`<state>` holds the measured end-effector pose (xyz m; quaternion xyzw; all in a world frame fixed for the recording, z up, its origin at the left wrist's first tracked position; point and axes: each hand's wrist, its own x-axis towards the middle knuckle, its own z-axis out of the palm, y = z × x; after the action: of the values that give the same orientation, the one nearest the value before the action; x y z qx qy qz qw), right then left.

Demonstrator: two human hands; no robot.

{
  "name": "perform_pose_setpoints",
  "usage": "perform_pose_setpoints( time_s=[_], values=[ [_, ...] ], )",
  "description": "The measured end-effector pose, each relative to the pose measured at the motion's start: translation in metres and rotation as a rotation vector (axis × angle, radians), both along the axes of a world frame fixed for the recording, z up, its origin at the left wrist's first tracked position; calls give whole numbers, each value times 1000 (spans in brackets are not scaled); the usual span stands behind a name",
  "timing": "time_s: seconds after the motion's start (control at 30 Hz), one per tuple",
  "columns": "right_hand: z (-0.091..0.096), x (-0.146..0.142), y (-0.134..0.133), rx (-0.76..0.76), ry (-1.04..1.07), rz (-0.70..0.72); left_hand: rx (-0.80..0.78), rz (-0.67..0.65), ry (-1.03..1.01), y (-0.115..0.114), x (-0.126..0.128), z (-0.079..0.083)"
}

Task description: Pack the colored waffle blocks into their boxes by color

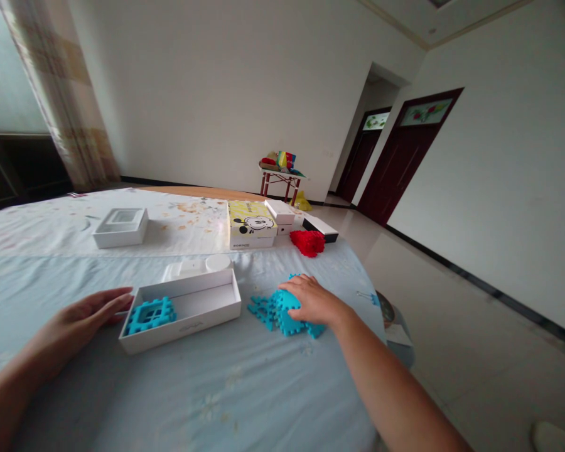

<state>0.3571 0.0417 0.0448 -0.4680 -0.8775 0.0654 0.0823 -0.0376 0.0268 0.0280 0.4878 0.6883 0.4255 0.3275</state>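
Note:
My left hand [91, 312] rests beside the left end of an open white box [207, 317], its fingers stretched out and touching or nearly touching the wall. A bit of red shows near those fingertips, too small to make out. Inside the box, at its left end, lies a blue square puzzle piece with toothed edges [151, 316]. To the right of the box, my right hand [311, 300] is over a loose pile of blue toothed puzzle pieces [282, 317], fingers and thumb curved around a piece on top. Some fingertips are hidden among the pieces.
Behind the box lie a white tray-like insert [188, 269] and a round white lid [218, 262]. Farther back are a white box [122, 227], a yellow cartoon box [252, 225], small white boxes [280, 213], a black-and-white box [321, 229] and red toothed pieces [307, 242]. The table's edge curves at right.

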Motion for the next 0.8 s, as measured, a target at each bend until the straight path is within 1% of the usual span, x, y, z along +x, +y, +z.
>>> perform_pose_setpoints(
  time_s=[0.07,0.13,0.27,0.37,0.47,0.53,0.67,0.8],
  values=[
    [2,4,3,-3,54,-7,-50,-40,-107,4,-5,-7],
    [6,13,5,-13,135,-11,-76,-73,-166,8,-13,-16],
    [17,35,-2,-54,279,-6,-96,-103,-137,16,-27,-31],
    [20,48,-17,-132,303,30,-107,-100,-101,19,-32,-37],
    [13,57,-32,-198,264,64,-102,-99,-96,20,-35,-40],
    [5,60,-39,-208,227,68,-103,-101,-102,21,-36,-41],
    [-8,62,-43,-174,175,54,-96,-90,-93,22,-37,-42],
    [-14,61,-43,-124,167,24,-97,-91,-79,20,-35,-39]
  ],
)
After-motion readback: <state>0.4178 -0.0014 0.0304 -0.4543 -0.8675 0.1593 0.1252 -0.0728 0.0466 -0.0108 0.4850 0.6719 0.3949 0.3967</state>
